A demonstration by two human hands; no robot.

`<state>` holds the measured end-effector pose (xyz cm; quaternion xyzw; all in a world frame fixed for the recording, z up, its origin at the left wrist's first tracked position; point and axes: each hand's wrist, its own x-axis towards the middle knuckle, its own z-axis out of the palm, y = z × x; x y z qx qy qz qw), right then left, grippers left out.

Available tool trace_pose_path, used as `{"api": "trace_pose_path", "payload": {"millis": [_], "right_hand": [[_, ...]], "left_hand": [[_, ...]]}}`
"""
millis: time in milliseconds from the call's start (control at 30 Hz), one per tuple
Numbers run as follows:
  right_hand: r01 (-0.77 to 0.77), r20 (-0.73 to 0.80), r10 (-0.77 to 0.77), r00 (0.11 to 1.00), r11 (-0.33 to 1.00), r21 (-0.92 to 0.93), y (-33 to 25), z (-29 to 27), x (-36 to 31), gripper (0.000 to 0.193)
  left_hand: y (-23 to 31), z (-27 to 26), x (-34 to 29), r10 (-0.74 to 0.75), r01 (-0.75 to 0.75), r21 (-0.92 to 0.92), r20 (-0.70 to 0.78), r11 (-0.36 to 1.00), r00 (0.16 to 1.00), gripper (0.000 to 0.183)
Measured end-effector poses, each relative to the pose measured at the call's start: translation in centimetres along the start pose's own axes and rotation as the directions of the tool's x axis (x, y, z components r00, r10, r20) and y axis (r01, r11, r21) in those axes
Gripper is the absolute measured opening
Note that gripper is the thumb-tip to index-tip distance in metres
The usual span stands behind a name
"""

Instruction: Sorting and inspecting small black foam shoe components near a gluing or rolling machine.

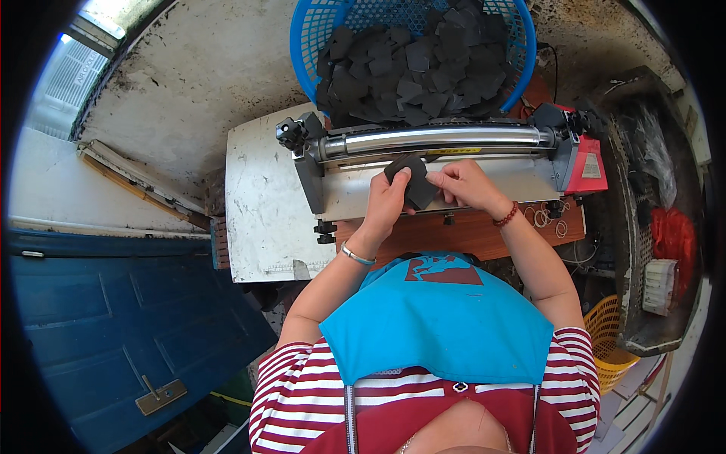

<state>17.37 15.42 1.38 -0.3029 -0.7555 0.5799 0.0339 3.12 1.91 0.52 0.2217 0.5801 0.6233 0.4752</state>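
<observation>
My left hand (388,198) is closed round black flat pieces (422,189), thumb on top, above the front plate of a roller machine (363,181). The pieces look like thin sheet cut into small shapes; I cannot tell how many are in the hand. From the other side my right hand (463,184) pinches the edge of these pieces between thumb and curled fingers. Just beyond both hands lies the machine's shiny metal roller (446,138). Behind it, a blue plastic basket (301,45) holds a large heap of similar black pieces (408,72).
Black knobs (291,133) stick out at the machine's left end, and a red housing (588,165) closes its right end. A white tabletop (261,204) extends left. At right stand a dirty dark tray (643,333) and a yellow basket (605,333). Rubber bands (543,218) hang near the machine.
</observation>
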Motion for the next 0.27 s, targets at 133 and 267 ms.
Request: {"api": "trace_pose_path", "payload": {"millis": [133, 267], "right_hand": [[0.012, 0.071, -0.02, 0.997, 0.994, 0.112, 0.5, -0.1, -0.5, 0.037], [-0.041, 0.1, 0.028, 0.995, 0.991, 0.126, 0.6, -1.0, -0.6, 0.034]], "left_hand": [[0.0, -0.3, -0.1, -0.031, 0.037, -0.112, 0.052, 0.993, 0.998, 0.028], [-0.2, -0.8, 0.0, -0.022, 0.033, -0.15, 0.079, 0.988, 0.997, 0.03]]}}
